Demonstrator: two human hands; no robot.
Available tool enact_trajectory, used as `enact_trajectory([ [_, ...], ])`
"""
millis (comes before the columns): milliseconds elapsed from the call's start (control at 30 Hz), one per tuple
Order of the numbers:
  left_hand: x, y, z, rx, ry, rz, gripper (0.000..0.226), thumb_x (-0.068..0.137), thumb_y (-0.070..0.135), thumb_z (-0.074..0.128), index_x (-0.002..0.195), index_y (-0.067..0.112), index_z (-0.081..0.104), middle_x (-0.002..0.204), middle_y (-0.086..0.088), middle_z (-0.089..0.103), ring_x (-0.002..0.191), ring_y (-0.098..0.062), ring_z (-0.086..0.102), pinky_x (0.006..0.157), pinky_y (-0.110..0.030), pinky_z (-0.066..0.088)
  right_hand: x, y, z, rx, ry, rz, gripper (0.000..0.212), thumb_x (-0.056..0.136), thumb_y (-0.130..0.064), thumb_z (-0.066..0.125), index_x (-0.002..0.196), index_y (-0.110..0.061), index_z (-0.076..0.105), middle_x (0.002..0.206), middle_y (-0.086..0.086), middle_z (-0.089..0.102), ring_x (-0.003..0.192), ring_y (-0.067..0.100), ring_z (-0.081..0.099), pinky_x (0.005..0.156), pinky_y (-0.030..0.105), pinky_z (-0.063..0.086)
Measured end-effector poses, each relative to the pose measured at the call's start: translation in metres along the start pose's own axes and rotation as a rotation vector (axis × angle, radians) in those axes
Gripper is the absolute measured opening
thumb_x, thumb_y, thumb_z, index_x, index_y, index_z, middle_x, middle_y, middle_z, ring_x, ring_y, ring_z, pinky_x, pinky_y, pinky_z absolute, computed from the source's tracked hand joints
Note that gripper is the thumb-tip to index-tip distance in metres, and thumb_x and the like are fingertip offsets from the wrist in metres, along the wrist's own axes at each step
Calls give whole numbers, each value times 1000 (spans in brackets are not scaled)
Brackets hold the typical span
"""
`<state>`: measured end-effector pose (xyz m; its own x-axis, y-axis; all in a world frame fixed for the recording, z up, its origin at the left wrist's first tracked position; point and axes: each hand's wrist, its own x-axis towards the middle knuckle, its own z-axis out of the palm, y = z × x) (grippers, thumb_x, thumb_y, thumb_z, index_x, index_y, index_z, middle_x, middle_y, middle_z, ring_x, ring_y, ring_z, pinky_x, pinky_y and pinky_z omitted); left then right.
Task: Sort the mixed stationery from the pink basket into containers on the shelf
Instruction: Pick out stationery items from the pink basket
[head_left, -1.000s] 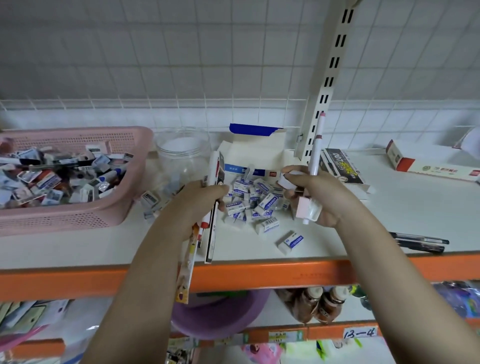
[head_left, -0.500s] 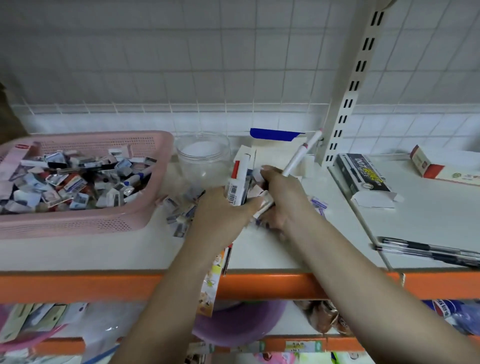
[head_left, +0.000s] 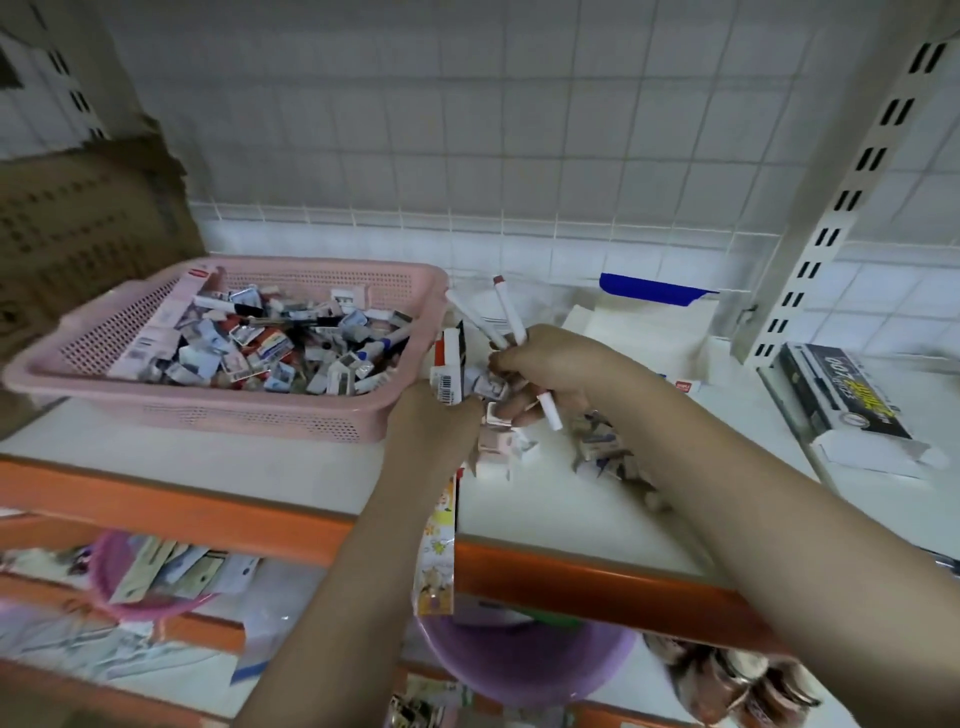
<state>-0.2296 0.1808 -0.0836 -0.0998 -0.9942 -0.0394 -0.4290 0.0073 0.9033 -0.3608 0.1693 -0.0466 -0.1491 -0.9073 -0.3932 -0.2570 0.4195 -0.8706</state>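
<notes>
The pink basket (head_left: 223, 410) stands on the left of the white shelf (head_left: 571, 519), heaped with mixed stationery (head_left: 280, 348): erasers, sharpeners, pens. My left hand (head_left: 436, 421) grips flat packaged stationery packs (head_left: 450, 364), a colourful card hanging below the shelf edge. My right hand (head_left: 545, 374) holds two white pens (head_left: 506, 312) pointing up, plus small erasers against the palm. Loose erasers (head_left: 602, 452) lie on the shelf under my hands. A clear jar is mostly hidden behind the pens.
An open white box with a blue flap (head_left: 654, 317) stands behind my right hand. A black pen box (head_left: 841, 400) lies right of the slotted upright (head_left: 831, 208). Cardboard (head_left: 88, 218) sits behind the basket. Lower shelves hold a purple bowl (head_left: 524, 660).
The view has swung left and closer, so the basket is nearer the centre. My hands have come together by the basket's right end; my right hand shows two pens instead of one.
</notes>
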Motion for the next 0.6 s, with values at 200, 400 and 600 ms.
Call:
enact_trajectory([
  [200,1,0,0,14,-3,17,30,85,12,54,59,21,41,45,6,37,42,-7,34,38,-16,26,6,10,-13,36,-30,-114,19,94,-3,51,111,-10,55,86,17,63,60,16,64,68,29,56],
  [400,-4,-4,-2,-4,-3,40,13,86,15,56,78,19,47,56,8,45,47,-8,42,35,-12,30,18,20,-1,-305,194,-163,26,97,-25,51,91,-1,61,73,10,61,57,18,52,59,27,45],
  [600,-20,1,-17,26,57,140,21,88,11,54,108,11,57,58,1,48,46,-9,42,33,-10,30,27,-6,23,-635,222,-237,18,90,-20,59,92,-2,59,76,7,56,69,21,56,52,24,39],
])
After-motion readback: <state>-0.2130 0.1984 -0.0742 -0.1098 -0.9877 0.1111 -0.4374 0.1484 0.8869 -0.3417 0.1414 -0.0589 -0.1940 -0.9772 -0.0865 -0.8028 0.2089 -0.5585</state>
